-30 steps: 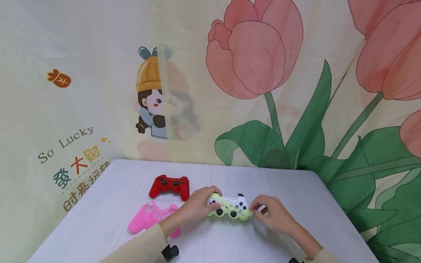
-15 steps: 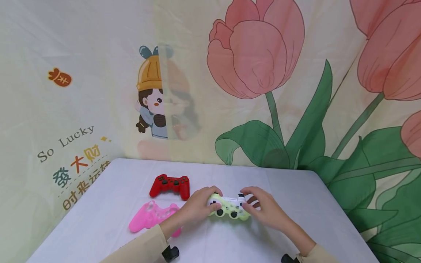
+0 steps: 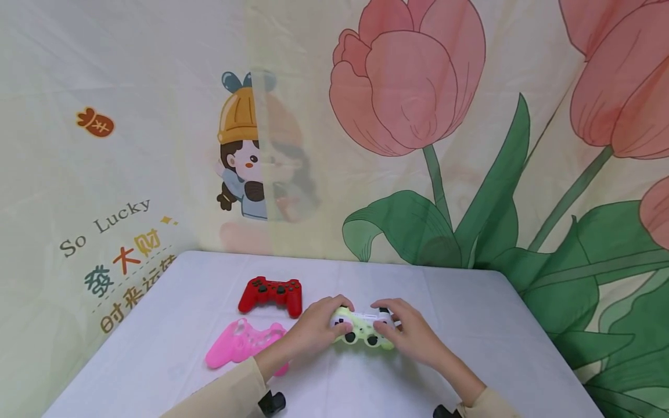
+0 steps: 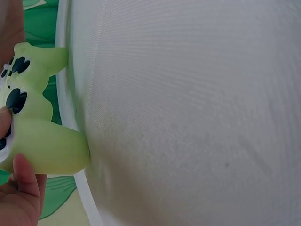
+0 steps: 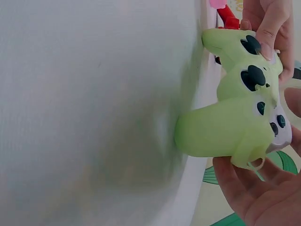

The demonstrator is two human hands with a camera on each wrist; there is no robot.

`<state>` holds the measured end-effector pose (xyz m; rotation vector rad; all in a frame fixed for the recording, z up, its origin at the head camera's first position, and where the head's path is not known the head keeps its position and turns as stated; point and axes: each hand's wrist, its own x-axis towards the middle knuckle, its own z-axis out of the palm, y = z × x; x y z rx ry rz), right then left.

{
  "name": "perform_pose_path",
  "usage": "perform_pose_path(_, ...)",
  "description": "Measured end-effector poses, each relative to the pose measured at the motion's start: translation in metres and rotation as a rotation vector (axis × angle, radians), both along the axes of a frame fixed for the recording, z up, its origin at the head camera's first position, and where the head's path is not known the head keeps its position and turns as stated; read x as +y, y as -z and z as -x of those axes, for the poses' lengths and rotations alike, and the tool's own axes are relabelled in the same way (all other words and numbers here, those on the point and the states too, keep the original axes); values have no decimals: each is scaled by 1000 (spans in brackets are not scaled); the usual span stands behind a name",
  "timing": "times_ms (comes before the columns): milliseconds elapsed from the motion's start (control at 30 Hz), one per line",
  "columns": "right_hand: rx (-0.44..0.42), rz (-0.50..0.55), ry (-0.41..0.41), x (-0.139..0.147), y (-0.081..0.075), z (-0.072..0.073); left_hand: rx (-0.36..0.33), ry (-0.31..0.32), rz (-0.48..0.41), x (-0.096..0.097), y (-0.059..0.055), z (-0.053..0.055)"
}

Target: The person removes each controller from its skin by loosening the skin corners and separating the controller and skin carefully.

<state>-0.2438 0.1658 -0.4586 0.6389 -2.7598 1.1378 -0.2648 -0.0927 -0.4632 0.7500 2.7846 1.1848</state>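
Observation:
A white game controller (image 3: pixel 368 317) with a light green silicone cover (image 5: pixel 211 127) over its grips is held between both hands, just above the table. My left hand (image 3: pixel 316 322) grips the controller's left end, its thumb on the front face. Around the right end curls my right hand (image 3: pixel 415 334), fingers behind and below the grip, thumb over the front. In the right wrist view, white shell shows bare beside the round buttons, and a thin loop of the cover's edge stands out near my right fingers (image 5: pixel 230 183). Both black sticks poke through the cover.
A red game controller (image 3: pixel 270 296) lies at the back left of the white-clothed table (image 3: pixel 465 307). Nearer, a pink silicone cover (image 3: pixel 230 345) lies flat, partly behind the left forearm. A printed curtain with tulips (image 3: pixel 407 87) hangs behind the table.
My right hand has gone from pinching the cover's right edge, pulled outward, to wrapping the controller's right end, moving left. My left hand keeps its grip.

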Motion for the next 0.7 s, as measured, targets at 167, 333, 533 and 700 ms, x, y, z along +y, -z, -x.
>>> perform_pose_path(167,-80,7,19,-2,6,2,3,2,4,-1,1,1)
perform_pose_path(333,-102,27,14,-4,7,2,1,2,8,-2,1,2)
perform_pose_path(533,-88,18,15,-5,6,1,9,38,11,-4,1,4)
perform_pose_path(700,-70,5,2,-3,5,0,11,117,30,-8,-2,10)
